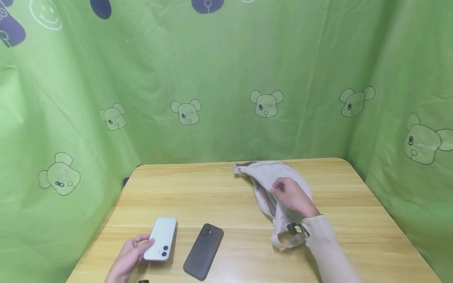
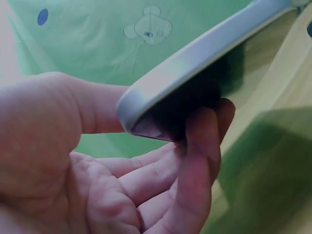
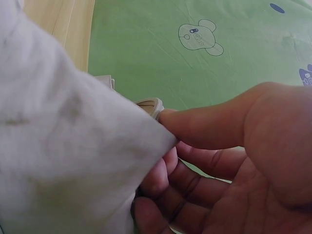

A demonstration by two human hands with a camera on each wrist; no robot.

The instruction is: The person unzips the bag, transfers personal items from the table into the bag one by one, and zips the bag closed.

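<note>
My left hand pinches a light-coloured smartphone by its near end, thumb on the back and fingers under the dark screen side. The phone is tilted a little above the table, its two camera lenses toward me. On the right, my right hand pinches the fabric edge of a pale grey bag between thumb and fingers. The bag's opening gapes along its left side, and its strap loop hangs toward me. In the right wrist view the bag's cloth covers the left, with some fingertips hidden behind it.
A black smartphone lies back up on the wooden table, between the light phone and the bag. Green curtains with bear-head prints hang around the table's back and sides. A small dark object shows at the bottom edge.
</note>
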